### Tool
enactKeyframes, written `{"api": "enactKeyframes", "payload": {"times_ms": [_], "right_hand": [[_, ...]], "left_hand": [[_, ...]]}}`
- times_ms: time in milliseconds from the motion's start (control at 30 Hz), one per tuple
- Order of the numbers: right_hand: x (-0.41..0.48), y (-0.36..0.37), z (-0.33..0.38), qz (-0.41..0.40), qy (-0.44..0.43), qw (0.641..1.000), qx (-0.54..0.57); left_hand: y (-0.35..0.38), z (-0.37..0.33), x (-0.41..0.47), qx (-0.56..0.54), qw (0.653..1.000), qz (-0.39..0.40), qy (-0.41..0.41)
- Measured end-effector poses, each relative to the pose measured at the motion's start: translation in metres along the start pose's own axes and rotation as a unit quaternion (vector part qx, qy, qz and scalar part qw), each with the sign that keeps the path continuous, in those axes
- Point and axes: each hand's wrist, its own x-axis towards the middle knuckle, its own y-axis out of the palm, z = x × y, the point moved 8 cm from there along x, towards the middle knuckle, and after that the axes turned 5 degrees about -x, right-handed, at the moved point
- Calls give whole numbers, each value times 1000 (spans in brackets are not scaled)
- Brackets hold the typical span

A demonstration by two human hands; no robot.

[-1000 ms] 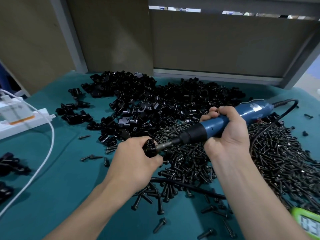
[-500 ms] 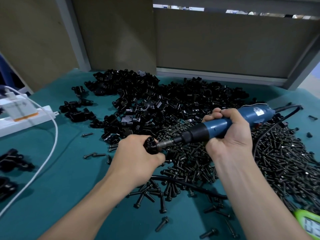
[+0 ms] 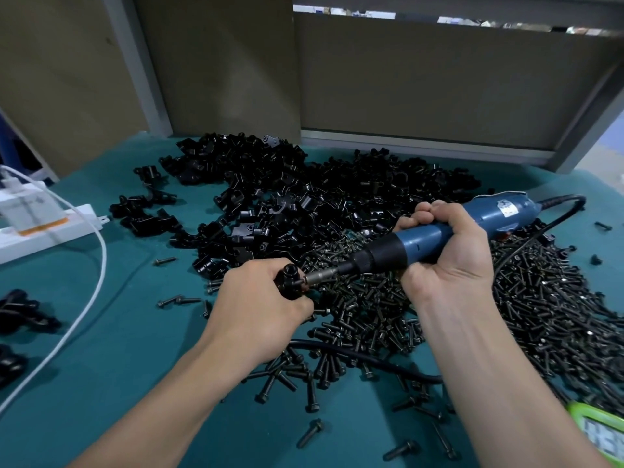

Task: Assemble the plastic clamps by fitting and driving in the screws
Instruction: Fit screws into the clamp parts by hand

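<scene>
My left hand (image 3: pixel 258 305) grips a small black plastic clamp (image 3: pixel 288 280) just above the table, most of it hidden by my fingers. My right hand (image 3: pixel 445 255) holds a blue electric screwdriver (image 3: pixel 435 238), fingers wrapped round its barrel. The metal bit (image 3: pixel 320 275) points left and down into the side of the clamp. A big heap of black clamp parts (image 3: pixel 304 197) lies behind my hands. A wide pile of black screws (image 3: pixel 540 298) spreads under and right of the screwdriver.
Green table cover (image 3: pixel 118 366) underneath. White power strip with a plugged charger (image 3: pixel 37 217) and white cable (image 3: pixel 91 292) at left. A few black clamps (image 3: pixel 20 312) at the left edge. Screwdriver's black cord (image 3: pixel 364 358) runs under my forearms. Green timer (image 3: pixel 597 430) bottom right. Brown panels behind.
Both hands keep their grip, with the bit still in the clamp. The view has shifted a little; the hands sit slightly lower and further right in frame.
</scene>
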Motion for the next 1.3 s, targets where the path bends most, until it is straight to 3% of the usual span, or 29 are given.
{"api": "enactKeyframes", "payload": {"times_ms": [133,200,267,433,533,600,667,700,767,833,900,933,1033,1100,1200,1233,1267,1300], "right_hand": [[2,-1,4,0,-2,1000,-4],[3,-2,8,-6,-5,1000,-7],[5,-4,12,-15,-12,1000,-16],[8,-7,17,-29,-32,997,-62],[7,-8,16,-42,-36,992,-115],[8,-10,12,-55,-27,986,-158],[9,-10,9,-60,-9,983,-176],[9,-10,6,-55,3,983,-175],[10,-11,0,-43,38,980,-192],[12,-17,-7,-48,62,965,-252],[14,-25,-7,-68,44,925,-371],[16,-29,-3,-83,19,878,-471],[14,-29,12,-111,-63,684,-718],[12,-29,13,-112,-80,599,-789],[3,-11,22,-139,-158,434,-876],[-2,1,26,-128,-198,418,-877],[-5,12,27,-90,-217,444,-865],[-7,20,21,-24,-198,512,-836]], "left_hand": [[-10,-11,-6,81,995,-47,36],[-18,-28,-12,210,965,-96,127],[-26,-40,-16,274,932,-130,199],[-37,-37,-12,307,915,-170,196],[-44,-24,-7,165,959,-200,114],[-44,1,2,-93,979,-180,12],[-30,13,5,-344,928,-128,-62],[-23,15,6,-416,899,-106,-86],[-12,15,6,-478,868,-71,-113],[-8,13,6,-482,867,-44,-119],[-8,12,6,-480,869,-33,-114],[-9,11,5,-478,871,-32,-110],[-12,3,4,-464,882,-15,-78],[-13,-6,2,-448,893,5,-43],[-10,-16,-2,-417,909,18,0],[-10,-19,-3,-413,910,12,14],[-12,-20,-3,-411,911,0,27],[-14,-21,-3,-411,911,-12,39]]}}
